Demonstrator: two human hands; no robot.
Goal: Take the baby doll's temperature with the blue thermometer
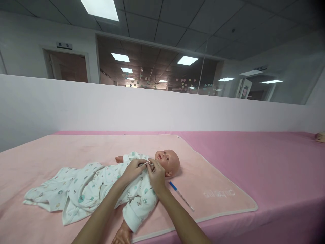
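Note:
A baby doll (168, 159) lies on its back on a light pink blanket (218, 189), head to the right. It wears a white patterned romper (106, 184) that spreads loosely to the left. My left hand (132, 170) and my right hand (156, 174) meet at the doll's chest, just below its chin. Both pinch the romper's neckline between closed fingers. One doll arm in a white sleeve (138, 210) points toward me.
A thin white stick with a blue tip (180, 195) lies on the blanket right of my right wrist. The blanket rests on a pink-covered table (279, 169). A white partition wall (152, 108) runs behind it. A small object (320, 136) sits at the far right edge.

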